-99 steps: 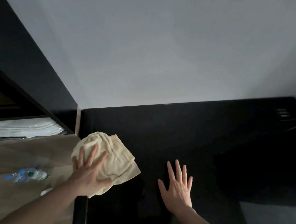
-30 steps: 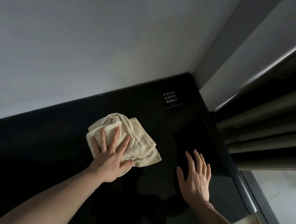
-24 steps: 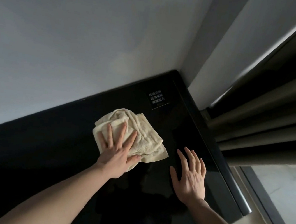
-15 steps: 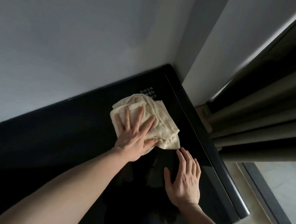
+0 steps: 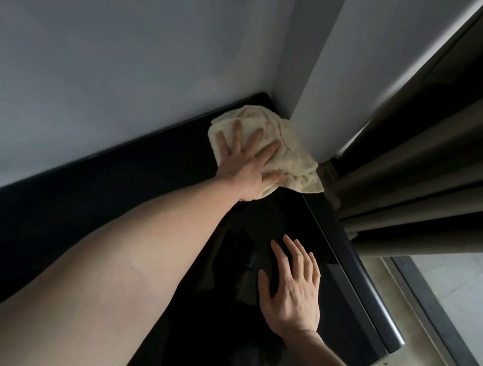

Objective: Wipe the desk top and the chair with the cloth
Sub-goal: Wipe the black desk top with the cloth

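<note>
While the right hand (image 5: 289, 290) lies nearest, at about five o'clock, its fingers are loosely spread and flat on the glossy black desk top (image 5: 83, 211) — clamped on nothing, likely there as a brace so the body can lean into the reach. Its fingertips sit close to the desk's right edge, which runs from four o'clock up toward one o'clock; past that edge the surface drops to a pale tiled floor (image 5: 471, 293).

Farther out, at twelve o'clock, the left hand (image 5: 244, 160) presses palm-down with fingers fanned apart on the crumpled cream terry cloth (image 5: 287, 152), the thumb tucked against its near fold. That cloth is pushed into the far right corner of the desk, against the grey wall (image 5: 114, 43), one flap overhanging the right edge beside the dark pleated curtain (image 5: 439, 166). No room remains ahead or to the right — the open run is back toward nine o'clock. No chair is in view, so that part looks undone.
</note>
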Demonstrator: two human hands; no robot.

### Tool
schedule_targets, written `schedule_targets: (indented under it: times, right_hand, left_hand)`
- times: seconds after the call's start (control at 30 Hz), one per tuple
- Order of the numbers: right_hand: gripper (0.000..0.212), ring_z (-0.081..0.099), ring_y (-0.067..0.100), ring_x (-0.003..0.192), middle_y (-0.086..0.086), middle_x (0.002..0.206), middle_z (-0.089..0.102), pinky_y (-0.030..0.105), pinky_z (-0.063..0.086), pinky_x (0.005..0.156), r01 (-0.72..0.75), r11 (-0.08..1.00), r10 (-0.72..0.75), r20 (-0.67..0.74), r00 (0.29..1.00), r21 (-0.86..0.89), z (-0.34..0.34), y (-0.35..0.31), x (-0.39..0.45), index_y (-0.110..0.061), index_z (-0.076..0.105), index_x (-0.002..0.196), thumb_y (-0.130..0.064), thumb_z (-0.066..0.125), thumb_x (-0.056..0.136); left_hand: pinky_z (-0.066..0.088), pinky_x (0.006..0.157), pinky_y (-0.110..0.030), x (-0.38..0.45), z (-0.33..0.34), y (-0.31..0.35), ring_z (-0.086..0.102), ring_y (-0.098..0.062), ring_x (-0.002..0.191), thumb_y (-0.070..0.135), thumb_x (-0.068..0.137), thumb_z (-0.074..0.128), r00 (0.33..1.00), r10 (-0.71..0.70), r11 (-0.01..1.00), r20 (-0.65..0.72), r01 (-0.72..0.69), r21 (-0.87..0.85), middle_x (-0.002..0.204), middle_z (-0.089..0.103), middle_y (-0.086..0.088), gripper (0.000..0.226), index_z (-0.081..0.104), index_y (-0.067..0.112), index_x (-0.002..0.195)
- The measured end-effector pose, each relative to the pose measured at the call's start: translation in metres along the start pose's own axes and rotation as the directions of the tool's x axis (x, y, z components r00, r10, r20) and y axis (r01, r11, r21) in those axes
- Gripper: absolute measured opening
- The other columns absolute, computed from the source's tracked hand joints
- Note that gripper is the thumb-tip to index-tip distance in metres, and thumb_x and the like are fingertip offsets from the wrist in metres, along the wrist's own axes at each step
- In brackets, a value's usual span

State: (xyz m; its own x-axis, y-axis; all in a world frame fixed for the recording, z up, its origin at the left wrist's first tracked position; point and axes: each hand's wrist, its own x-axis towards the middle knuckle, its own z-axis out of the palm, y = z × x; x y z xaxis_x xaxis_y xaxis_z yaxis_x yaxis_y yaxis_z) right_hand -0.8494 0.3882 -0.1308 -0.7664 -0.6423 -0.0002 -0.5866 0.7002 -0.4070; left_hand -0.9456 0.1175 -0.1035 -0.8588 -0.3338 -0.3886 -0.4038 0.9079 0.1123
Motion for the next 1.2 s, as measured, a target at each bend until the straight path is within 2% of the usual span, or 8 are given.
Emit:
schedule_targets:
  times: [0.23,0.33,0.53,0.63,0.77,0.97,1.2]
  right_hand:
    - [0.062,0.032,0.023,0.157,0.002,0.163,0.042,0.050,0.020,0.131,-0.030,0.999,0.030,0.003,1.000,0.038,-0.001,-0.002,0.000,-0.017,0.049,0.153,-0.046,0.058,0.099]
    - [0.062,0.034,0.025,0.155,0.004,0.161,0.043,0.051,0.020,0.131,-0.031,0.997,0.030,0.012,0.999,0.069,-0.004,-0.001,-0.001,-0.014,0.049,0.151,-0.045,0.058,0.099]
    - [0.056,0.033,0.030,0.153,0.005,0.163,0.035,0.055,0.015,0.131,-0.077,0.990,0.070,0.059,0.996,0.114,-0.004,-0.021,0.001,-0.016,0.043,0.154,-0.038,0.056,0.103]
    - [0.059,0.030,0.029,0.155,0.005,0.166,0.030,0.054,0.012,0.132,-0.067,0.991,0.055,0.101,0.993,0.116,0.005,-0.048,0.000,-0.018,0.042,0.156,-0.032,0.063,0.103]
    - [0.061,0.023,0.028,0.160,0.006,0.170,0.027,0.056,0.013,0.132,-0.068,0.996,0.061,0.111,0.992,0.060,0.014,-0.049,-0.008,-0.016,0.039,0.159,-0.036,0.059,0.105]
    - [0.060,0.022,0.025,0.162,0.006,0.169,0.035,0.052,0.015,0.132,-0.002,0.999,0.000,0.069,0.998,0.037,0.016,-0.030,-0.016,-0.015,0.046,0.156,-0.044,0.045,0.104]
    - [0.055,0.027,0.026,0.160,0.007,0.165,0.040,0.055,0.018,0.131,0.025,0.997,-0.026,0.020,0.999,0.066,0.018,-0.030,-0.016,-0.012,0.053,0.150,-0.038,0.050,0.101]
  left_hand:
    - [-0.002,0.122,-0.072,-0.059,0.024,-0.029,-0.022,-0.043,0.155,0.081,0.096,0.019,0.997,0.021,0.999,-0.068,-0.023,-0.038,0.173,-0.009,0.004,0.076,0.012,0.047,0.164]
    - [0.003,0.122,-0.072,-0.107,0.040,-0.053,-0.018,-0.042,0.157,0.084,0.093,0.017,0.997,0.001,1.000,-0.078,-0.003,-0.028,0.173,-0.005,0.005,0.079,0.015,0.048,0.163]
    - [-0.003,0.123,-0.071,-0.202,0.065,-0.105,-0.025,-0.041,0.155,0.085,0.090,0.011,0.997,-0.076,0.997,-0.022,0.077,0.006,0.174,-0.010,0.004,0.082,0.006,0.049,0.163]
    - [-0.006,0.122,-0.071,-0.244,0.077,-0.127,-0.030,-0.041,0.153,0.086,0.091,0.012,0.993,-0.120,0.993,0.012,0.120,-0.001,0.173,-0.018,0.004,0.081,0.000,0.050,0.163]
    - [-0.010,0.120,-0.072,-0.280,0.086,-0.147,-0.045,-0.038,0.146,0.086,0.093,0.012,0.983,-0.164,0.986,0.077,0.166,-0.014,0.168,-0.035,0.007,0.080,-0.011,0.051,0.161]
    - [-0.011,0.117,-0.076,-0.269,0.081,-0.146,-0.050,-0.043,0.141,0.085,0.095,0.015,0.978,-0.171,0.985,0.122,0.172,0.008,0.163,-0.044,0.005,0.082,-0.020,0.049,0.159]
    - [-0.008,0.114,-0.080,-0.180,0.056,-0.094,-0.041,-0.051,0.145,0.083,0.094,0.014,0.993,-0.116,0.993,0.036,0.115,0.015,0.165,-0.041,0.001,0.082,-0.013,0.046,0.162]
